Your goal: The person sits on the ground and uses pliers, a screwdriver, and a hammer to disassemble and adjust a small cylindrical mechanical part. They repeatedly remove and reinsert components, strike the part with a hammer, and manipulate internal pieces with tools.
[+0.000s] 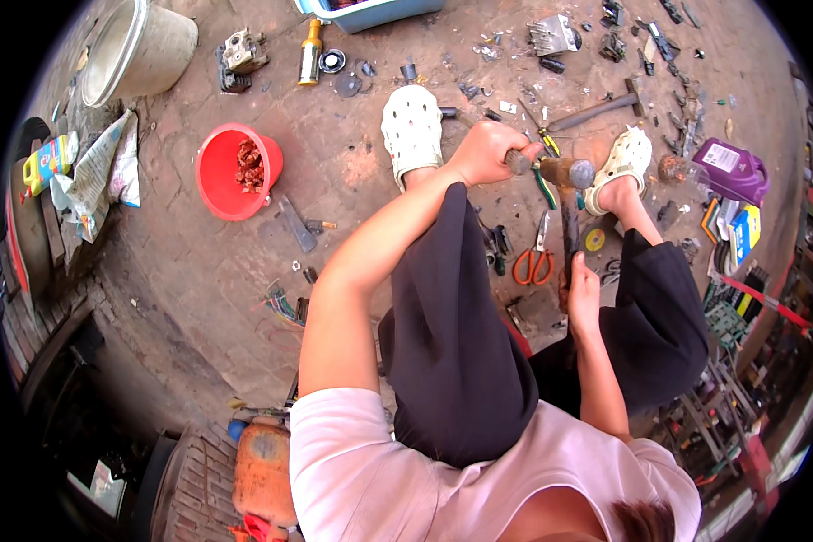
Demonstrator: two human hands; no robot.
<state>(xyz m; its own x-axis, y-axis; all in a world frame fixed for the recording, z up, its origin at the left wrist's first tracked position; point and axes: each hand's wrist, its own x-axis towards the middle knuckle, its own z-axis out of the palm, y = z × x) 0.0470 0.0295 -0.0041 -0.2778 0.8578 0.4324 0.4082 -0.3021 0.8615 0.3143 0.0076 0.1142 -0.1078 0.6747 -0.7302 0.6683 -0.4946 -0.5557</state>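
Observation:
My left hand (490, 152) is closed around a short rod-like tool (518, 163), whose blunt round brownish end sticks out beside the thumb; its other end is hard to make out. In my right hand (584, 294), fingers wrap the dark handle of a hammer (569, 172). The hammer's head is just right of the rod's end, with a small gap between them. Below the hammer head, green-handled pliers (546, 188) lie on the ground. Scissors (533, 266) with orange handles and a round disc (593, 238) lie either side of the hammer handle.
A second hammer (596, 110) lies between my shoes, among scattered scrap. A red bucket (266, 172) with reddish-brown pieces stands left. Farther off are a white bucket (167, 54), a yellow bottle (310, 56) and a blue basin (379, 14). A purple jug (733, 170) lies right.

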